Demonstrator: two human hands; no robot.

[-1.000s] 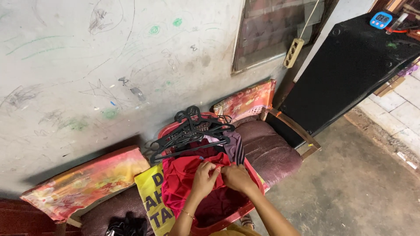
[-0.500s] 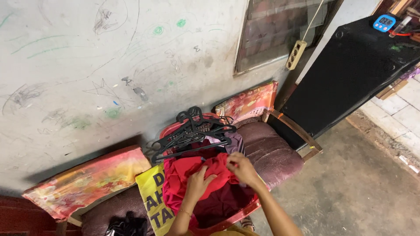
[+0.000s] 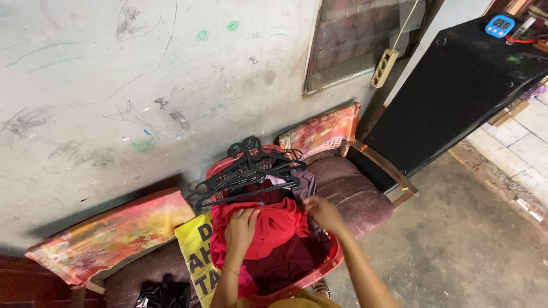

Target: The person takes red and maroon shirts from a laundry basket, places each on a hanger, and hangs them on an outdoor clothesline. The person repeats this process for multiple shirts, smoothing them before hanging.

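A red plastic basket (image 3: 319, 271) sits on a dark maroon bench seat (image 3: 354, 194), filled with clothes. On top lies a red garment (image 3: 274, 225). My left hand (image 3: 241, 229) rests flat on its left part, fingers spread over the cloth. My right hand (image 3: 322, 212) holds the garment's right edge near the basket's rim. A bunch of black hangers (image 3: 248, 171) lies across the far end of the basket, over a purple cloth (image 3: 305, 185).
A yellow bag with dark print (image 3: 197, 256) lies left of the basket. Two orange patterned cushions (image 3: 108, 236) (image 3: 322, 131) lean on the scribbled wall. A black panel (image 3: 456, 85) with a blue timer (image 3: 500, 25) stands right. Concrete floor (image 3: 456, 245) lies to the right.
My two hands were pinched together on the red garment's middle; they have moved apart, the left to the garment's left side, the right to its right edge.
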